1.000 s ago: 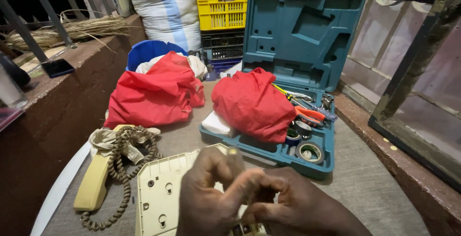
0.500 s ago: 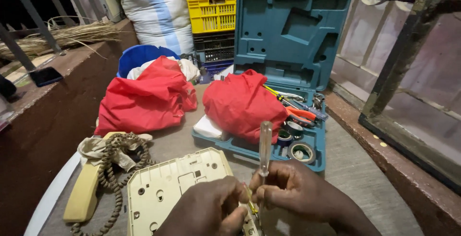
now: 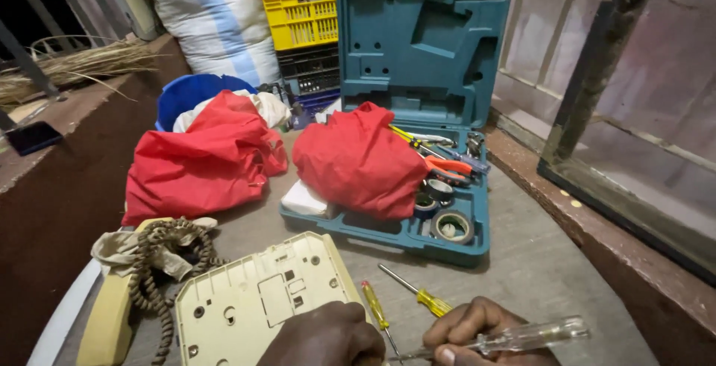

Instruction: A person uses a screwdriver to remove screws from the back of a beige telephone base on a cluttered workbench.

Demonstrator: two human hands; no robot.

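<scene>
Cream telephone base [image 3: 261, 303], face down on surface [image 3: 537, 276] under left hand [image 3: 328, 336], casing unopened; clear-handled screwdriver [image 3: 514, 338] pinched in right hand [image 3: 477, 329] fingers (left grip unclear); two yellow screwdrivers [image 3: 406, 295] beside, unused.

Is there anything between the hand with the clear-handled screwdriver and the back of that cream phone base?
Nothing visible stands between them. The right hand holds the clear-handled screwdriver, its shaft pointing left toward the cream plastic phone base. The left hand rests on that base's near edge. Two small yellow-handled screwdrivers lie beside the base, just behind the hands.
</scene>
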